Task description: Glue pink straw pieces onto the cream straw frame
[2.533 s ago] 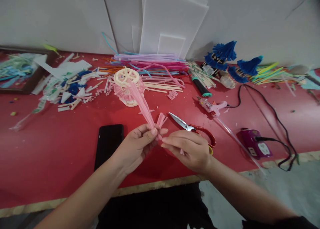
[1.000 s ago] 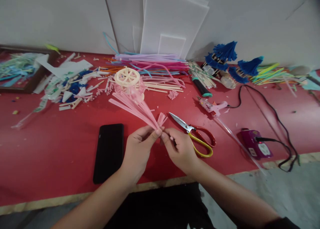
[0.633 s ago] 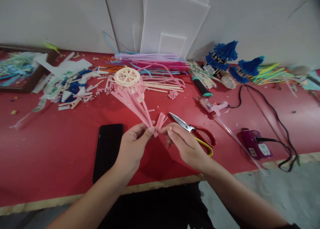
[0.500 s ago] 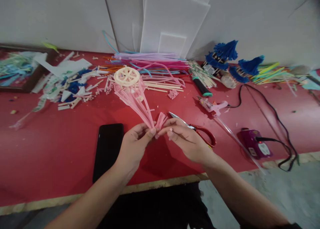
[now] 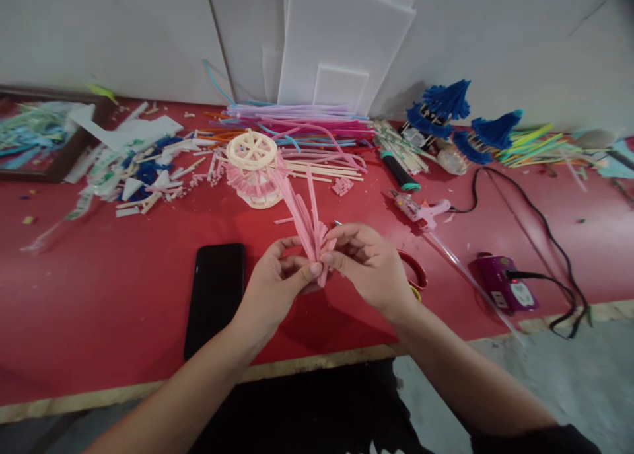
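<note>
A bundle of pink pipe cleaners (image 5: 302, 223) is pinched near its lower end by my left hand (image 5: 277, 282). My right hand (image 5: 371, 265) grips the same bundle from the other side, thumb and fingers closed on the short ends. Beyond the bundle stands a small cream wheel-topped frame (image 5: 251, 150) with pink fringe around its middle. Scissors with red handles (image 5: 413, 269) lie partly hidden behind my right hand. A black phone (image 5: 215, 299) rests left of my left hand.
Pink glue gun (image 5: 428, 213) and purple power adapter (image 5: 505, 289) with a black cord lie at right. Blue-roofed models (image 5: 488, 137) stand behind. Coloured pipe cleaners (image 5: 307, 120) and scraps (image 5: 143, 170) line the back. A framed tray (image 5: 54, 166) sits far left.
The pink bundle has swung right and upright, off the front of the wheel-topped frame. My right hand has closed in on the bundle's lower end, covering more of the scissors.
</note>
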Demonstrator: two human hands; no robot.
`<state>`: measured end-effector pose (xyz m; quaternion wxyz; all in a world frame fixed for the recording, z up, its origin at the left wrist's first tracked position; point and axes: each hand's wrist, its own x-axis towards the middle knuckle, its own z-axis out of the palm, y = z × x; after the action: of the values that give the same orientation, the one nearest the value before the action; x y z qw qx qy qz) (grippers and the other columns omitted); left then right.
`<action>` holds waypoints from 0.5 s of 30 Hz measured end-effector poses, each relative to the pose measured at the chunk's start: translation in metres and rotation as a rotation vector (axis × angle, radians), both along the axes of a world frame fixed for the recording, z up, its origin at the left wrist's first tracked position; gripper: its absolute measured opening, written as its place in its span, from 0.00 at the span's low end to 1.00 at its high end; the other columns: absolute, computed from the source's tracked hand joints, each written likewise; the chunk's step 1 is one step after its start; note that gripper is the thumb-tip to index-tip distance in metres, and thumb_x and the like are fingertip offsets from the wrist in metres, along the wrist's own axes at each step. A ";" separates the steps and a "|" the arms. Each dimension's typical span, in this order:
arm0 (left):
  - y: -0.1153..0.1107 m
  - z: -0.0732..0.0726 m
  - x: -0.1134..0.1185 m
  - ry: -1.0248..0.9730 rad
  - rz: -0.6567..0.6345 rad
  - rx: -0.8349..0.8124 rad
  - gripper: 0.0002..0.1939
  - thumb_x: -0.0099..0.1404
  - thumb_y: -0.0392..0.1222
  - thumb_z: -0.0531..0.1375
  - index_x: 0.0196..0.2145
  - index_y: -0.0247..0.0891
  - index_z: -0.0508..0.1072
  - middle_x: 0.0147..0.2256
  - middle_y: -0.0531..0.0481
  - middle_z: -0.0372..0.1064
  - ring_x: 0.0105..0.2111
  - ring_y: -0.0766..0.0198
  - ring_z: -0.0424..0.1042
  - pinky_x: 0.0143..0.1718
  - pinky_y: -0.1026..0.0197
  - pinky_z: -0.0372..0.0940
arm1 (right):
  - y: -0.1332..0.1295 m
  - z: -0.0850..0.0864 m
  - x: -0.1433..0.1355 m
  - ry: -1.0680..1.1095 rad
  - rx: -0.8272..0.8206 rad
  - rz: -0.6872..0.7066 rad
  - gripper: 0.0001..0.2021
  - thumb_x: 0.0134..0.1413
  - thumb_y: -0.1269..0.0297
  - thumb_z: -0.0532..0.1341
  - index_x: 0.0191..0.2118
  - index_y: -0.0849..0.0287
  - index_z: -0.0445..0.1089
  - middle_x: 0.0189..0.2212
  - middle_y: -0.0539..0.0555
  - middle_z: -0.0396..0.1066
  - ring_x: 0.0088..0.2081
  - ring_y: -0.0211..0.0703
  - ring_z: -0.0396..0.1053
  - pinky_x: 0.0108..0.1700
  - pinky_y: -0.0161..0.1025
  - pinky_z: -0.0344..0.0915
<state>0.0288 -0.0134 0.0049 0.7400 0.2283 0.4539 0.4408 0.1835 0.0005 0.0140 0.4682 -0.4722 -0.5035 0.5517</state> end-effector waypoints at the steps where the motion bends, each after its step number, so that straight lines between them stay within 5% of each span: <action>1: 0.000 0.000 0.000 -0.012 -0.006 -0.003 0.29 0.49 0.37 0.74 0.44 0.37 0.64 0.22 0.58 0.75 0.26 0.67 0.77 0.32 0.67 0.73 | -0.001 0.000 0.000 -0.022 0.019 -0.015 0.09 0.49 0.64 0.70 0.36 0.57 0.72 0.27 0.46 0.70 0.27 0.32 0.70 0.30 0.32 0.68; 15: -0.002 -0.001 -0.002 -0.110 -0.042 0.002 0.26 0.48 0.35 0.75 0.40 0.36 0.66 0.24 0.57 0.76 0.25 0.70 0.77 0.32 0.69 0.74 | -0.006 -0.004 -0.003 -0.234 0.201 -0.096 0.07 0.50 0.69 0.68 0.37 0.53 0.74 0.30 0.47 0.70 0.29 0.33 0.66 0.31 0.33 0.64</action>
<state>0.0272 -0.0159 0.0037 0.7726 0.2139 0.4070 0.4378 0.1802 -0.0058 0.0100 0.4772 -0.5074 -0.5841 0.4166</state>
